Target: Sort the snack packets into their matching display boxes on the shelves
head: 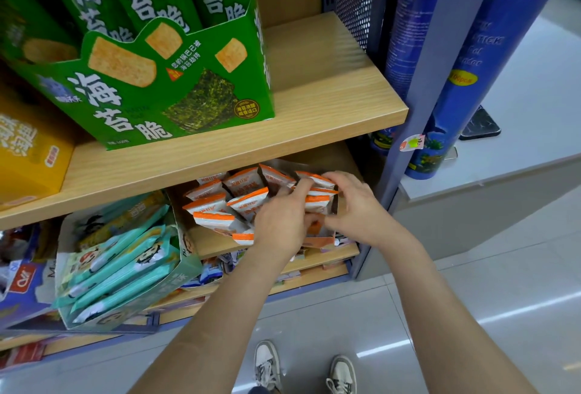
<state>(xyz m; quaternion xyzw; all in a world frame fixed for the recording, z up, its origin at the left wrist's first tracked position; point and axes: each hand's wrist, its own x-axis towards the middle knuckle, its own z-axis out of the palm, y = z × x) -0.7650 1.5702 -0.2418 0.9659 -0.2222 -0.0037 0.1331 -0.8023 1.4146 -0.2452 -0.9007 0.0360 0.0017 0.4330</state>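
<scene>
Under the shelf (314,104), orange packets (213,202) fill a box (325,240).

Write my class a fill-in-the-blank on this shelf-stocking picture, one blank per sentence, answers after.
The left hand and right hand handle packets edged in ____.
The green box stands on the shelf ____ them.
The teal packets lie to the hands' ____.
The tall tubes on the right are ____.
Answers: orange, above, left, blue.

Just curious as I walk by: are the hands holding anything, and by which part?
Both hands grip one bunch of orange-and-white packets: the left hand pinches their side, and the right hand curls its fingers over their top edges.
</scene>
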